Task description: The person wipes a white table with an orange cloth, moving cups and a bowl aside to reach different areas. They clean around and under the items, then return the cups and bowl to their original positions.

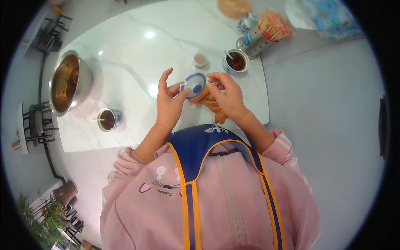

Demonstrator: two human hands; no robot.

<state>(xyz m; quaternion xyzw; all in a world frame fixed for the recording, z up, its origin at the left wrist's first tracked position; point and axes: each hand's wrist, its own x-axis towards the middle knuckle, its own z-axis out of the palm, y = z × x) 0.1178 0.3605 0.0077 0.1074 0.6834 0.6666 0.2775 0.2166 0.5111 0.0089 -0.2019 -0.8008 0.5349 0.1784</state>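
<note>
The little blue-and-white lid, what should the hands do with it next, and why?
Perhaps wipe the lid with the orange cloth: the left hand holds the lid by its edge, and the cloth is bunched just below it, by the right hand, so only a small move seems needed.

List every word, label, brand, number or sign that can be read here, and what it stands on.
No text is clear enough to quote.
Pink jacket: small dark lettering below the printed whiskers, too small to read.
Blue package: dark marks near its lower edge, too blurred to read.
Navy apron: white print; cannot tell whether it is lettering.
Round lid in the left hand: no lettering visible.
</note>
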